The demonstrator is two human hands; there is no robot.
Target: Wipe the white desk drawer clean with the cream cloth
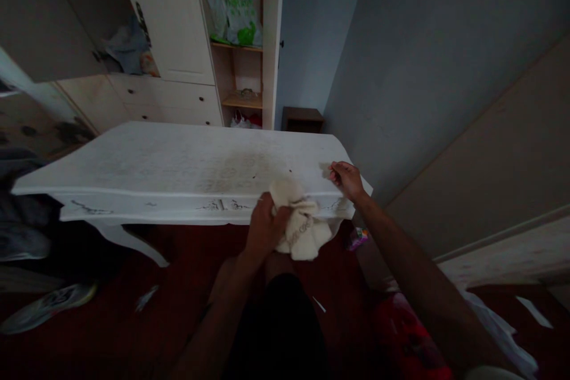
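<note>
My left hand (266, 225) is closed around a cream cloth (305, 228) with faint lettering on it. The cloth hangs bunched over the front edge of a white table (178, 151), its upper part slightly blurred. Over the table's right end, my right hand (346, 179) has its fingers curled together in a pinch; whatever they hold, if anything, is too small to make out. Greyish smudges and a few dark specks mark the middle of the tabletop, close to the cloth.
Behind the table stands a white wardrobe (178, 24) with open doors and shelves holding plastic bags (243, 9). A small brown cabinet (303, 116) is in the back corner. A shoe (48, 307) lies on the dark red floor, and a red bag-like item (407, 338) sits at right.
</note>
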